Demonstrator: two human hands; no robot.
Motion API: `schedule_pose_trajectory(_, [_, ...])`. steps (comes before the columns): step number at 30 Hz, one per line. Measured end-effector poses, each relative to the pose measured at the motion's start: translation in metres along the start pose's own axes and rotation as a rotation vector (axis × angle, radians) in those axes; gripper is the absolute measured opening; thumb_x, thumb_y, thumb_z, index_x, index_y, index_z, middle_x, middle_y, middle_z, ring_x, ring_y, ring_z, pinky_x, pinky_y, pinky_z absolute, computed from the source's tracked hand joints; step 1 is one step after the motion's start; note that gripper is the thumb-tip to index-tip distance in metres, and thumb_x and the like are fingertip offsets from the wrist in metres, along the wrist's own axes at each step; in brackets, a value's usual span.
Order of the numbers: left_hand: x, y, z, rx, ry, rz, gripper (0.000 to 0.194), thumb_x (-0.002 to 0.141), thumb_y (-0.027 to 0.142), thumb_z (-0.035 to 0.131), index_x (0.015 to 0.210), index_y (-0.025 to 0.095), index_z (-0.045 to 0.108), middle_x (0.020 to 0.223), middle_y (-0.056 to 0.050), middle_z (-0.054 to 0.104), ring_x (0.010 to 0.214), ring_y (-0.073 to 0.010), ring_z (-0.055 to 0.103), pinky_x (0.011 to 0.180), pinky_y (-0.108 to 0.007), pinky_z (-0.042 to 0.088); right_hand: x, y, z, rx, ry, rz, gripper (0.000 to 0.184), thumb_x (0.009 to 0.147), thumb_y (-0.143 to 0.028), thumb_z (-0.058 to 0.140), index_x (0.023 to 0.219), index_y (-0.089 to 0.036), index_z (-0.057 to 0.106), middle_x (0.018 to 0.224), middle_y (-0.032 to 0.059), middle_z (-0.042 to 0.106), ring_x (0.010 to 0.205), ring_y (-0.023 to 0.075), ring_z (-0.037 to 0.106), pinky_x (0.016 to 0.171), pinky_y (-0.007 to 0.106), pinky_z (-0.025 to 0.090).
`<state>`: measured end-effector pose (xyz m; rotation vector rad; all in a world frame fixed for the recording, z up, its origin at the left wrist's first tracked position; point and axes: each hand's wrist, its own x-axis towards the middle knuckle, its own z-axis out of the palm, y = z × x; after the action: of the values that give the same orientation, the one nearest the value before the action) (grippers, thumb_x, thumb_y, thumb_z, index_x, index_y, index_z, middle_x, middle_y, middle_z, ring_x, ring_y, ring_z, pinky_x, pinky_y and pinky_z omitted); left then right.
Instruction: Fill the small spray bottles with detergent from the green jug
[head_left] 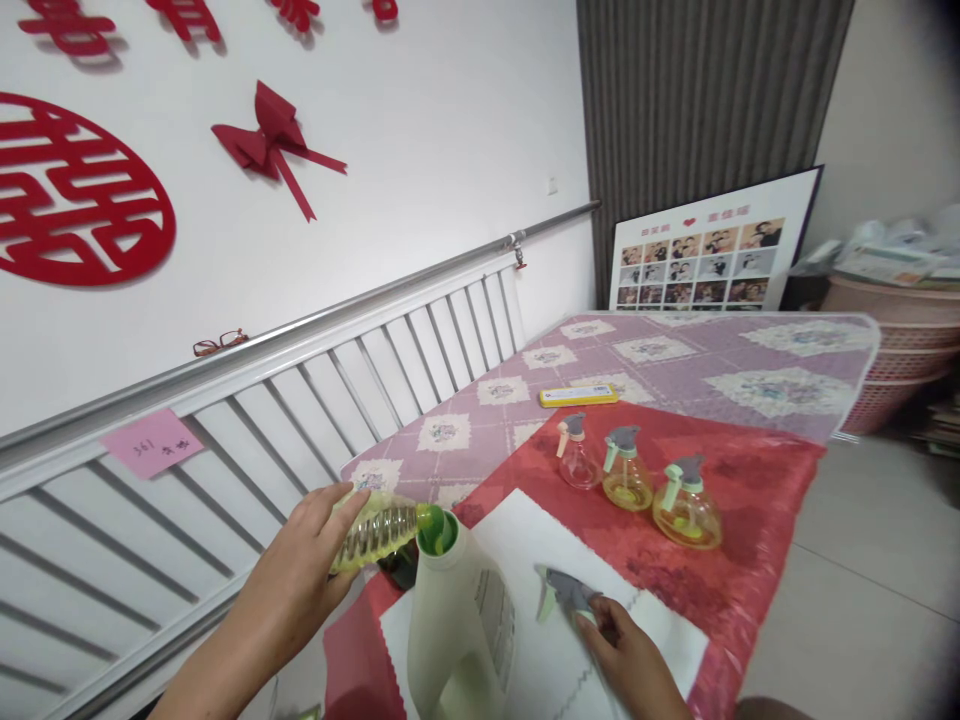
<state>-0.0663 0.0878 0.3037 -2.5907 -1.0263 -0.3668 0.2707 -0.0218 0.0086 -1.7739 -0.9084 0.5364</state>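
Observation:
My left hand (304, 550) is wrapped round a ridged clear plastic bottle (382, 533) with yellow-green colour, tipped on its side. The bottle's green neck meets the green-rimmed mouth of a pale green handled jug (442, 630), which stands upright. Whether liquid flows between them I cannot tell. To the right, my right hand (634, 650) grips a grey and mint trigger spray head (568, 588) over a white cloth (517, 535). Part of a dark bottle (400, 567) shows behind the jug.
Three round spray bottles stand on the red cover (750, 480): a clear one (579, 466) and two with yellow liquid, a middle one (628, 482) and a right one (688, 518). Behind them lies a yellow-edged box (578, 396). A white railing (360, 385) borders the left.

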Motion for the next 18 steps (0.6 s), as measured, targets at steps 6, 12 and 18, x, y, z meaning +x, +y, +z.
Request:
schedule_pose_trajectory(6, [0.0013,0.0003,-0.0016,0.011,-0.008,0.000,0.065,0.082,0.014,0.053,0.143,0.025,0.034,0.140,-0.012,0.048,0.127,-0.0320,0.047,0.102,-0.051,0.048,0.0002,0.0045,0.0014,-0.010,-0.010,-0.002,0.033,0.066,-0.058,0.056,0.073,-0.025,0.057,0.060,-0.0024,0.061,0.055,0.0183,0.060,0.059,0.028,0.048])
schedule_pose_trajectory(12, [0.0023,0.0003,-0.0023,0.010,-0.009,0.003,0.064,0.082,0.015,0.054,0.142,0.024,0.036,0.139,-0.013,0.049,0.126,-0.0318,0.048,0.101,-0.051,0.048,0.0003,0.0039,0.0020,-0.018,-0.024,0.003,0.036,0.067,-0.059,0.055,0.075,-0.024,0.056,0.062,-0.0019,0.060,0.057,0.0189,0.061,0.060,0.029,0.048])
schedule_pose_trajectory(18, [0.0028,0.0025,-0.0042,0.011,-0.002,0.001,0.063,0.081,0.015,0.054,0.141,0.025,0.038,0.137,-0.012,0.050,0.125,-0.0320,0.049,0.100,-0.051,0.049,0.0004,0.0052,0.0013,-0.024,-0.028,0.005,0.036,0.067,-0.059,0.055,0.076,-0.024,0.057,0.062,-0.0015,0.062,0.057,0.0194,0.062,0.061,0.029,0.049])
